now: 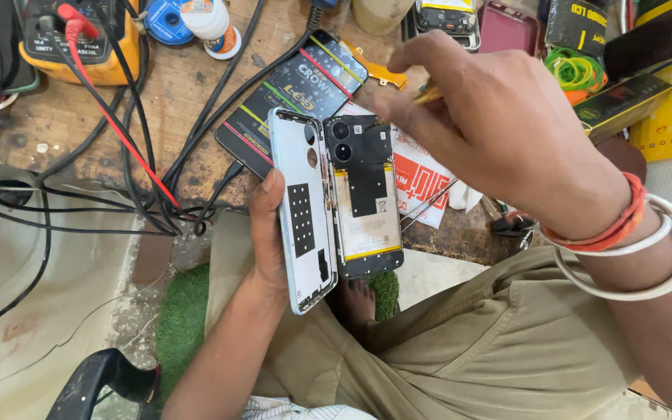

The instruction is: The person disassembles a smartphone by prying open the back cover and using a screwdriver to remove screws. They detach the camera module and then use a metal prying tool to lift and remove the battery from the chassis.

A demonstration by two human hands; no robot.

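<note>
An opened smartphone body with exposed black shielding and a pale battery (363, 198) is held upright in the left hand (270, 233), together with its detached pale blue plastic back cover (302, 206), which stands just beside the body on its left edge and touches it. The left grip is closed around both parts: the thumb is pressed against the cover's outer edge, while the remaining fingers are hidden behind the phone. The phone is held above the lap, just in front of the near edge of the worn wooden table (173, 85).

The right hand (499, 132) is raised over the top of the phone, near its camera end. Its grip is closed on a thin yellowish tool (428, 96), of which only a short piece is seen between the fingers; the tip is hidden, and whether it touches the phone cannot be told. An orange thread band and white bangles (631, 241) are worn on the right wrist.

On the table, a black flat box with coloured stripes (293, 97) lies partly behind the phone. A yellow multimeter (71, 39) with a red probe lead is cut off at the top edge, and a tangle of black cables (149, 187) runs across the table and off its edge. A printed white and red paper (421, 183) is largely covered by the right hand.
</note>
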